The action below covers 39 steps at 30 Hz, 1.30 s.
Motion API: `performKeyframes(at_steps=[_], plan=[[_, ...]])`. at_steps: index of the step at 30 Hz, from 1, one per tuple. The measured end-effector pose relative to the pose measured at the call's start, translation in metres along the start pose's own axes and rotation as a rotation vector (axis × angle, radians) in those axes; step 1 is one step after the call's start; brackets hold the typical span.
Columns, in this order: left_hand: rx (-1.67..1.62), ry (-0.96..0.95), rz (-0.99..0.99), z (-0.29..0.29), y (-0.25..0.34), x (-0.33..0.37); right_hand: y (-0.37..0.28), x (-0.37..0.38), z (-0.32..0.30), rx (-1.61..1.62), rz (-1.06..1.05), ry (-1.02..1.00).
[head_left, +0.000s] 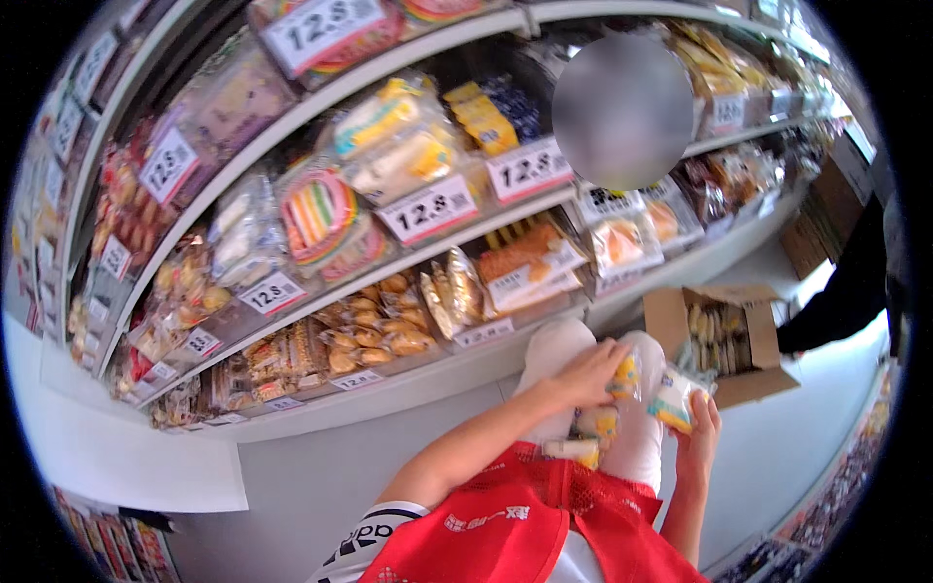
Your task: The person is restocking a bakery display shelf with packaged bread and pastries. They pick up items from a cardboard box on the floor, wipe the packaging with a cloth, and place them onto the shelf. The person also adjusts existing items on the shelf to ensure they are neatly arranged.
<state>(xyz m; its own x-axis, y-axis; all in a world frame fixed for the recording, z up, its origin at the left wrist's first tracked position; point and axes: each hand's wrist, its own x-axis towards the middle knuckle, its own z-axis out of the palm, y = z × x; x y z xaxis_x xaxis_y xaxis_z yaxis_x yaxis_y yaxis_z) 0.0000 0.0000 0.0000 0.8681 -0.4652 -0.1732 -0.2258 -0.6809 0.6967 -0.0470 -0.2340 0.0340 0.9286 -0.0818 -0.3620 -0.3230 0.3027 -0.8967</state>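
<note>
My right hand (pixel 702 424) grips a small wrapped snack pack (pixel 670 399), white with blue and yellow, above my right thigh. Resting over my lap, my left hand (pixel 589 374) is closed around a yellow-and-clear wrapped snack (pixel 624 377), partly hidden by its fingers. Two more wrapped snacks lie between my thighs: a yellowish one (pixel 596 424) and, nearer my red apron (pixel 525 505), a white-and-yellow one (pixel 573 451). Just beyond my right hand stands an open cardboard box (pixel 665 319) with several wrapped packs inside.
Shelves of bagged snacks with price cards (pixel 428 210) curve across the front and left, close to my knees. Another person's dark-clothed leg (pixel 841 309) is beside the box at right. Behind it stands another carton (pixel 812 228). Grey floor (pixel 321 466) shows at lower left.
</note>
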Motion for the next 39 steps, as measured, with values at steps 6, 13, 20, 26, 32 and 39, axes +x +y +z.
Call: performKeyframes(at_steps=[6, 13, 20, 26, 32, 39], plan=[[-0.002, 0.273, 0.099, -0.016, -0.001, -0.032, -0.076, 0.017, 0.078, 0.067, -0.052, -0.240], [0.301, 1.115, 0.370, -0.177, 0.055, -0.110, -0.169, 0.053, 0.197, 0.160, -0.107, -0.768], [0.856, 1.283, 0.120, -0.306, 0.046, -0.144, -0.201, 0.087, 0.325, 0.342, 0.005, -0.852], [0.995, 1.121, 0.030, -0.327, 0.038, -0.141, -0.192, 0.098, 0.390, 0.427, -0.073, -0.725], [0.822, 1.088, 0.107, -0.324, 0.032, -0.138, -0.186, 0.114, 0.431, 0.409, -0.058, -0.795], [0.831, 1.136, 0.140, -0.321, 0.026, -0.136, -0.179, 0.115, 0.468, -0.024, -0.356, -0.787]])
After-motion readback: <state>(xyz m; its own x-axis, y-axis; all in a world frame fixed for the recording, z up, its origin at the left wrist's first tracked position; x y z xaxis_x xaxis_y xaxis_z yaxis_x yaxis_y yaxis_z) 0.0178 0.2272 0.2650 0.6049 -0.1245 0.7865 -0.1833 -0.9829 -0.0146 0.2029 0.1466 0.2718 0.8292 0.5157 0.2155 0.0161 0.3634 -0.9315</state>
